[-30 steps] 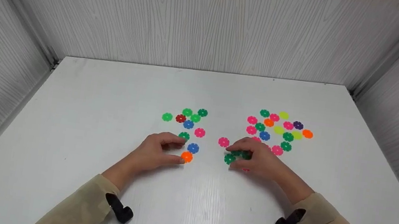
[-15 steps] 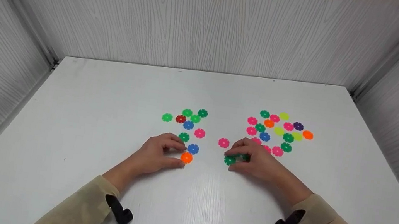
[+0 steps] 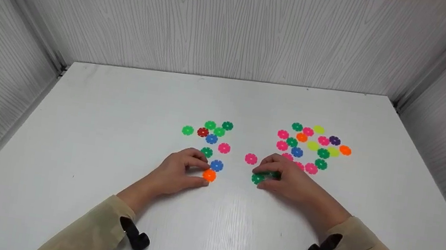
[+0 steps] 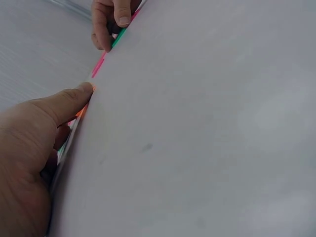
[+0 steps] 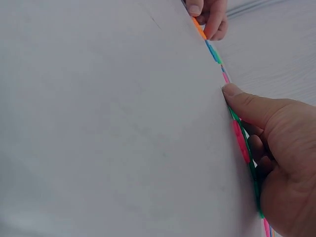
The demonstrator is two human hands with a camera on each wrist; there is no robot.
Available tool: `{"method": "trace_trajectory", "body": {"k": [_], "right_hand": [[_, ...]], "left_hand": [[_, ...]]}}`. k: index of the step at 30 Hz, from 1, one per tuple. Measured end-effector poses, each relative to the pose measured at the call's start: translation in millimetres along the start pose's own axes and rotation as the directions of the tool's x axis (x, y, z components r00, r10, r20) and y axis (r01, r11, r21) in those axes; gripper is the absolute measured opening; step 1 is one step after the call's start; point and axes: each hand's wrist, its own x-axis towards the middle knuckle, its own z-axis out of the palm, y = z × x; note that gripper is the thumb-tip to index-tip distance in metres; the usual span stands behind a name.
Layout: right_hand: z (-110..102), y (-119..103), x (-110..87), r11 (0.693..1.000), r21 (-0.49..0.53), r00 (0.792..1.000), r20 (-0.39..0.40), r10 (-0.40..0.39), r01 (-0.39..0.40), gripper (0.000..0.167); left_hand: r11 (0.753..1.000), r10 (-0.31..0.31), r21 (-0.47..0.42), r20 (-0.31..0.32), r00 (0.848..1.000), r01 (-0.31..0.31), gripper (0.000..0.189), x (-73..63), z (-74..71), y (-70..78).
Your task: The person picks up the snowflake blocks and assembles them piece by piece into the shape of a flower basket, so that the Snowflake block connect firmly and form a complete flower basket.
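Observation:
Notched plastic snowflake building discs lie flat on the white table (image 3: 225,230). My left hand (image 3: 173,171) holds an orange disc (image 3: 209,176) by its edges, the thumb on the near side and the index finger on the far side. A blue disc (image 3: 217,165) sits right beside those fingertips. On the right, my right hand (image 3: 287,178) has thumb and index finger at the edges of a dark green disc (image 3: 257,179). More green shows under its palm, partly hidden. In the right wrist view, a pink disc (image 5: 240,140) lies near the right thumb.
Left of centre are several loose discs, among them a red disc (image 3: 202,132) and a pink disc (image 3: 224,148). A larger spread with a purple disc (image 3: 334,140) lies beyond the right hand. One pink disc (image 3: 251,158) sits between the groups. Grey wood-grain panels (image 3: 237,26) enclose the table.
The left index finger has come down from the green disc to the orange disc's far edge. The right fingers have drawn slightly nearer around the dark green disc. The discs look unmoved.

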Motion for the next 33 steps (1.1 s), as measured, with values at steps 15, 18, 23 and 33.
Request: {"method": "trace_trajectory", "body": {"k": [15, 18, 23, 33], "right_hand": [[1.0, -2.7, -3.0, 1.0, -0.012, 0.999, -0.046, -0.002, 0.001, 0.041], [3.7, -4.1, -4.5, 1.0, -0.027, 0.997, -0.077, -0.011, 0.009, 0.041], [5.4, -9.0, -8.0, 0.997, -0.061, 0.992, -0.113, -0.052, 0.046, 0.034], [10.3, -35.4, -18.8, 0.971, 0.228, 0.984, -0.175, -0.027, 0.068, 0.021]], "left_hand": [[0.999, 0.0, -0.049, -0.011, 1.0, -0.001, 0.025, -2.1, 2.9, 4.3], [0.997, -0.031, -0.074, -0.004, 0.999, 0.031, 0.026, -4.3, 4.0, 7.6], [0.994, -0.052, -0.092, -0.001, 0.999, 0.052, 0.023, -6.5, 5.0, 16.6], [0.958, -0.078, -0.275, 0.005, 0.997, 0.076, 0.037, -11.7, 9.7, 45.0]]}}
